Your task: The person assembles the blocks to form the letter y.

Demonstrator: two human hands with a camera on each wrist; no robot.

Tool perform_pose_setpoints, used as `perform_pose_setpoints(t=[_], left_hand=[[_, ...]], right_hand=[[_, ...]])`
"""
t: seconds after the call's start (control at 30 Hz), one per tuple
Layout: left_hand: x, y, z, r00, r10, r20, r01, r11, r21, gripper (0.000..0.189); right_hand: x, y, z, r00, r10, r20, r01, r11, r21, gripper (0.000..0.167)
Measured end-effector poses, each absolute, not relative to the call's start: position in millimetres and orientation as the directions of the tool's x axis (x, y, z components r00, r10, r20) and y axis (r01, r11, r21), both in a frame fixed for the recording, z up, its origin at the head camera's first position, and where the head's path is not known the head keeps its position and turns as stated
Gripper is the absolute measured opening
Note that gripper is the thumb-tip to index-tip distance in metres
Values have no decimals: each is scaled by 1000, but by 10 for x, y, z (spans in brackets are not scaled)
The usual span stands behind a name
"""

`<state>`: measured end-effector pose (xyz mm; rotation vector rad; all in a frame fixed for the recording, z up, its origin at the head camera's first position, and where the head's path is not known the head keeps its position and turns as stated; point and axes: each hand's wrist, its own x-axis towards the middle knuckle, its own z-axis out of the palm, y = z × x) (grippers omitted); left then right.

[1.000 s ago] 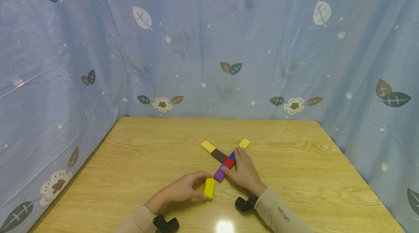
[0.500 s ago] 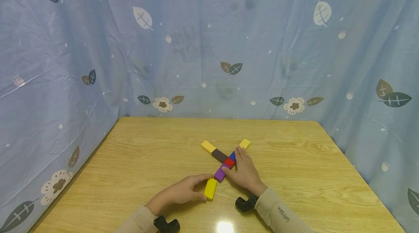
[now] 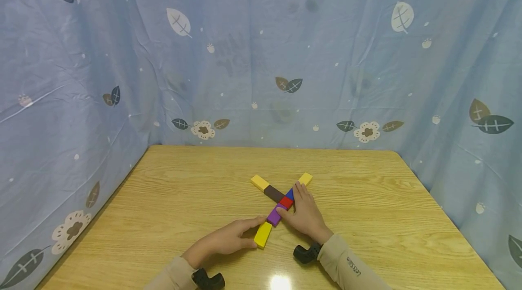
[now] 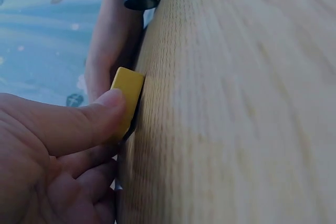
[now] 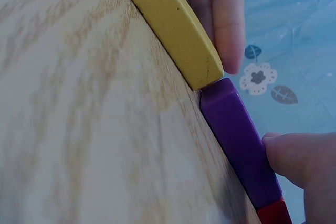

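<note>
My left hand (image 3: 231, 236) pinches a yellow block (image 3: 263, 235) between thumb and fingers, flat on the table; the left wrist view shows the thumb on its side. Its far end meets the near end of a purple block (image 5: 241, 140). Past the purple block the line continues with a red block (image 3: 286, 202), a blue block (image 3: 289, 194) and another yellow block (image 3: 306, 178). My right hand (image 3: 305, 217) lies along this line, its thumb touching the purple block and its extended fingers by the blue one, which they partly cover.
A dark brown block (image 3: 273, 194) branches off the red block toward the back left, with a yellow block (image 3: 259, 183) at its outer end. All lie on a wooden table (image 3: 195, 176). A blue patterned curtain (image 3: 244, 54) surrounds its back and sides.
The yellow block in my left hand has turned a little clockwise, its far end swinging right against the purple block and into line with it. My right hand stays in place.
</note>
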<state>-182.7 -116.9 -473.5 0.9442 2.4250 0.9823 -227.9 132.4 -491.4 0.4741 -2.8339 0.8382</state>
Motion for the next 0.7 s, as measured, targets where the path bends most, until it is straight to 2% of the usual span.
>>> perform_pose_setpoints(t=[0.7], left_hand=[[-1839,-1159,-4758,-746,663,-63,402,524,751,58]], right_hand=[[-2263,1310,-4898,-938,-258,230,-342,792,-506,91]])
